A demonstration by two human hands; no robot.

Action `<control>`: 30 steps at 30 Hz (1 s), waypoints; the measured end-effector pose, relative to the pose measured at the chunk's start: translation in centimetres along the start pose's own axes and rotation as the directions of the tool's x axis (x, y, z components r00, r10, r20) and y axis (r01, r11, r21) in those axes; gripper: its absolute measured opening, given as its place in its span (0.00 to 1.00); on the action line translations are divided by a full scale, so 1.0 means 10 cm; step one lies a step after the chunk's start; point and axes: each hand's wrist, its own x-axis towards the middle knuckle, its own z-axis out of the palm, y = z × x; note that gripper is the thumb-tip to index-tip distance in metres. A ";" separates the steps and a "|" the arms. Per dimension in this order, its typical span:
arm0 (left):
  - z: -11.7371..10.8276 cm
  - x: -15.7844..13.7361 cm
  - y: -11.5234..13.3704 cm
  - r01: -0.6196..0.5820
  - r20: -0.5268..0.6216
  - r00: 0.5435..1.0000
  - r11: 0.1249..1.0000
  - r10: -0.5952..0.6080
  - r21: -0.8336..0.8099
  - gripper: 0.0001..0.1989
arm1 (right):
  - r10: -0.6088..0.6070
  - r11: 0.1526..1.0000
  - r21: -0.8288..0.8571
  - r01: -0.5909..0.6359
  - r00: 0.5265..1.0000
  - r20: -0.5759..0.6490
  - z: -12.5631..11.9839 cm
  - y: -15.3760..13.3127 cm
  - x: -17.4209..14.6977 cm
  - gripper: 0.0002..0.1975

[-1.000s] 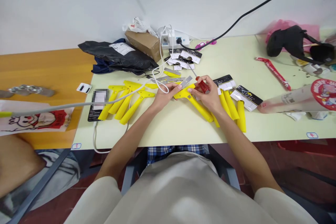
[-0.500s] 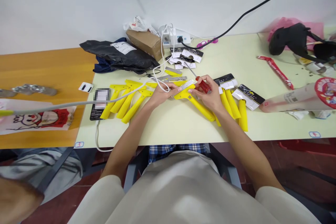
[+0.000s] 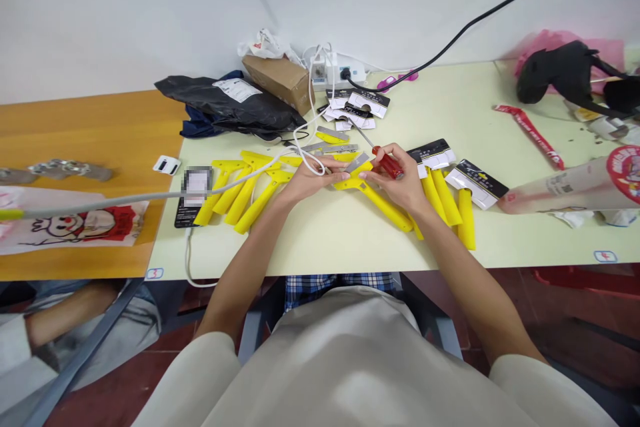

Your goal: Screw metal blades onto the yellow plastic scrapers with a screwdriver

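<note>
My left hand [image 3: 315, 177] is closed on the head of a yellow scraper [image 3: 383, 205], its thumb along the near side. A flat metal strip [image 3: 357, 163] lies aslant over that head, between my two hands. In my right hand [image 3: 400, 180] is a screwdriver [image 3: 387, 163] with a red handle, its shaft pointing away to the upper left. That hand's thumb also presses on the scraper head. Several yellow scraper handles [image 3: 263, 203] lie left of my left hand, and more handles [image 3: 444, 200] lie by my right wrist. Metal blade parts [image 3: 333, 136] rest just beyond my hands.
Black-and-white packaging cards [image 3: 477, 183] lie right and behind. A white cable [image 3: 150, 199] crosses over my left hand. Behind are a black plastic bag [image 3: 225, 103], a cardboard box [image 3: 280, 80] and a power strip [image 3: 350, 73]. A phone [image 3: 194, 197] lies left, a plastic cup [image 3: 560, 187] right.
The metal strip has turned on the scraper head and now sits more steeply. My left thumb has shifted toward the head's near edge. At left, another person's arm has moved back.
</note>
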 end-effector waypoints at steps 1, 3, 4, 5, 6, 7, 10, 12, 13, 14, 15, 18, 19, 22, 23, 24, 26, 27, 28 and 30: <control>0.00 0.00 0.01 -0.021 0.009 1.000 1.000 0.021 0.017 0.21 | -0.006 1.000 -0.004 0.006 1.000 0.002 0.00 0.00 0.00 0.28; 0.00 -0.01 0.05 -0.054 0.039 0.998 0.998 0.052 0.039 0.20 | -0.013 1.000 -0.014 0.013 1.000 0.012 0.00 0.01 0.00 0.27; 0.00 -0.01 0.08 -0.066 0.055 0.996 0.997 0.063 0.046 0.19 | -0.014 1.000 -0.018 0.014 1.000 0.019 0.00 0.01 0.00 0.27; -0.01 -0.01 0.10 -0.075 0.069 0.995 0.996 0.071 0.054 0.19 | -0.015 1.000 -0.022 0.016 1.000 0.025 0.00 0.01 -0.01 0.27; -0.01 -0.01 0.11 -0.081 0.079 0.994 0.995 0.076 0.065 0.19 | -0.017 1.000 -0.025 0.018 0.999 0.027 0.00 0.00 -0.01 0.27; -0.01 -0.01 0.13 -0.084 0.084 0.993 0.993 0.077 0.080 0.19 | -0.021 0.999 -0.027 0.021 0.999 0.026 0.01 0.00 -0.01 0.27; 0.01 -0.01 0.13 -0.086 0.060 0.995 0.990 0.080 0.111 0.18 | -0.028 0.999 -0.026 0.028 1.000 0.003 0.02 -0.02 -0.01 0.26; 0.05 -0.01 0.13 -0.080 0.006 0.997 0.992 0.079 0.103 0.17 | -0.021 1.000 -0.018 0.021 0.999 -0.026 0.02 -0.04 -0.01 0.26; 0.08 -0.01 0.13 -0.076 -0.025 0.997 0.993 0.078 0.091 0.17 | -0.014 1.000 -0.014 0.013 0.999 -0.042 0.02 -0.04 0.00 0.26; 0.11 -0.01 0.13 -0.075 -0.055 0.995 0.994 0.079 0.077 0.17 | -0.005 1.000 -0.012 0.005 0.998 -0.056 0.02 -0.04 0.00 0.25; 0.14 -0.02 0.13 -0.079 -0.083 0.993 0.995 0.084 0.064 0.17 | 0.003 1.000 -0.011 -0.004 0.998 -0.068 0.01 -0.04 0.00 0.25; 0.22 -0.02 0.13 -0.123 -0.157 0.979 0.991 0.129 0.044 0.16 | 0.028 0.999 0.020 -0.026 0.993 -0.111 0.02 -0.05 0.02 0.25; 0.25 -0.02 0.13 -0.144 -0.182 0.972 0.988 0.150 0.047 0.15 | 0.040 0.999 0.041 -0.035 0.991 -0.126 0.02 -0.05 0.02 0.26; 0.30 -0.04 0.11 -0.185 -0.192 0.964 0.983 0.185 0.022 0.16 | 0.083 0.993 0.101 -0.067 0.983 -0.166 0.03 -0.08 0.02 0.26; 0.31 -0.04 0.11 -0.181 -0.173 0.969 0.983 0.175 -0.017 0.18 | 0.097 0.991 0.109 -0.078 0.979 -0.182 0.03 -0.09 0.02 0.27; 0.32 -0.05 0.10 -0.164 -0.146 0.977 0.984 0.153 -0.068 0.19 | 0.107 0.990 0.113 -0.085 0.974 -0.201 0.03 -0.10 0.02 0.27; 0.33 -0.06 0.10 -0.104 -0.088 0.992 0.980 0.090 -0.169 0.24 | 0.122 0.988 0.120 -0.096 0.965 -0.230 0.03 -0.11 0.02 0.28; 0.33 -0.06 0.10 -0.075 -0.068 0.996 0.977 0.062 -0.200 0.26 | 0.127 0.987 0.125 -0.100 0.963 -0.236 0.03 -0.11 0.02 0.28; 0.33 -0.07 0.11 -0.050 -0.051 0.998 0.975 0.040 -0.216 0.27 | 0.133 0.986 0.128 -0.105 0.963 -0.233 0.03 -0.11 0.02 0.28; 0.33 -0.07 0.11 -0.024 -0.040 0.999 0.974 0.015 -0.227 0.29 | 0.144 0.985 0.128 -0.118 0.967 -0.211 0.02 -0.09 0.02 0.28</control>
